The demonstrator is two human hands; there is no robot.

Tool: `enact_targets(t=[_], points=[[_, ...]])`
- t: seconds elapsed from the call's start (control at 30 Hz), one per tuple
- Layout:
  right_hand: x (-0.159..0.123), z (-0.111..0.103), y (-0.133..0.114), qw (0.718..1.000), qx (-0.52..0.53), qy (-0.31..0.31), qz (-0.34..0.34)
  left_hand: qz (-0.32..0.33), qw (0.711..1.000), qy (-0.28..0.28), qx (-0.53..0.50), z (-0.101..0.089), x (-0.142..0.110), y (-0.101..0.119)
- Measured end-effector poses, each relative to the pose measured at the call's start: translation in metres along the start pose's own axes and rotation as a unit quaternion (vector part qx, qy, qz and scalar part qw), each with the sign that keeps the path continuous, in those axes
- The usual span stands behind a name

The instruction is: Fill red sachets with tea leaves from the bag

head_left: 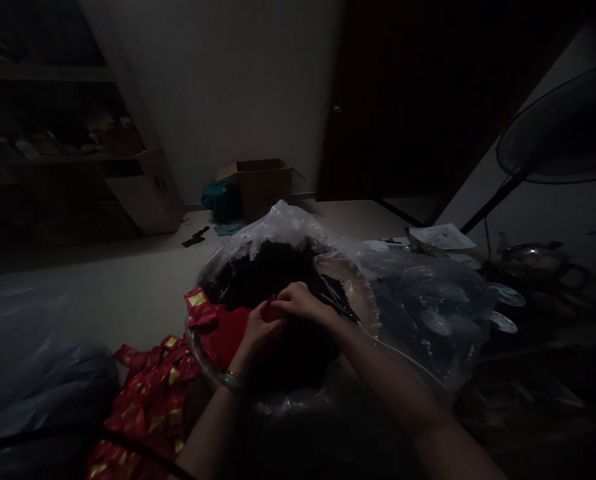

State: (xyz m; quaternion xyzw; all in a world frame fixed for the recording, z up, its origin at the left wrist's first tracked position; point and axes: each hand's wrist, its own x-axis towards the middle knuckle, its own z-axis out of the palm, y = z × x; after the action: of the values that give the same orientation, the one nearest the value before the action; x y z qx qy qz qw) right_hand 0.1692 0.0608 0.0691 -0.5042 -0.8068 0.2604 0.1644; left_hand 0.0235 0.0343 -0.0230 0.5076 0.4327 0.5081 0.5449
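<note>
Both hands meet over a large clear plastic bag point(285, 217) of dark, loose leaf-like stuff point(273, 267). My left hand point(263, 323) is closed round a small red packet point(271, 310), mostly hidden by the fingers. Pinched fingers of my right hand point(298, 300) meet the packet's top edge. Under my left forearm, which wears a bangle, lies a red sheet or pile of packets point(225, 333) too dark to make out. One red packet with a gold label point(197, 303) rests on the bag's left rim. Beside my right wrist lies a black two-armed tool point(341, 305) with a small red light and white cord.
Many red packets point(148, 393) are heaped at lower left, next to a plastic-covered bundle point(43, 373). An open cardboard box point(265, 187) and a teal bag point(221, 200) stand by the wall. A fan point(558, 133) and a metal kettle point(533, 260) are at right.
</note>
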Motion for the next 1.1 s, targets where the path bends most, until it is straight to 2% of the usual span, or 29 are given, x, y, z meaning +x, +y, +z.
enact_targets(t=[0.13,0.37,0.43,0.5,0.57,0.63,0.7,0.8,0.9,1.0,1.1], points=[[0.001,-0.004,0.005,0.998,0.04,-0.039,0.016,-0.001,1.0,-0.004,-0.005,-0.002,0.001,0.0],[-0.013,-0.037,0.009,0.977,0.203,0.038,0.054,0.002,1.0,-0.011,-0.001,-0.002,0.0,0.008],[-0.022,-0.046,0.018,0.97,0.225,0.069,0.067,0.001,1.0,-0.003,0.0,-0.002,0.0,0.011],[-0.03,-0.046,0.028,0.973,0.21,0.069,0.064,-0.002,1.0,0.009,0.005,-0.001,-0.001,0.012],[-0.033,-0.037,0.034,0.983,0.167,0.06,0.037,-0.003,1.0,0.017,0.0,0.0,-0.001,0.012],[-0.032,-0.019,0.034,0.984,0.149,0.096,0.02,0.004,1.0,0.013,-0.013,0.001,-0.002,0.011],[-0.026,0.002,0.028,0.982,0.148,0.115,0.037,0.012,1.0,0.013,-0.018,0.002,-0.003,0.009],[-0.015,0.025,0.018,0.976,0.173,0.111,0.068,-0.005,1.0,0.026,-0.002,-0.001,-0.003,0.005],[-0.009,0.03,0.019,0.966,0.22,0.101,0.091,-0.018,0.999,0.027,-0.006,-0.007,0.002,0.002],[-0.006,0.028,0.028,0.955,0.272,0.089,0.08,-0.015,0.999,0.044,0.006,-0.011,0.007,0.001],[-0.004,0.034,0.037,0.933,0.325,0.113,0.103,-0.012,0.998,0.055,0.024,-0.012,0.01,0.003]])
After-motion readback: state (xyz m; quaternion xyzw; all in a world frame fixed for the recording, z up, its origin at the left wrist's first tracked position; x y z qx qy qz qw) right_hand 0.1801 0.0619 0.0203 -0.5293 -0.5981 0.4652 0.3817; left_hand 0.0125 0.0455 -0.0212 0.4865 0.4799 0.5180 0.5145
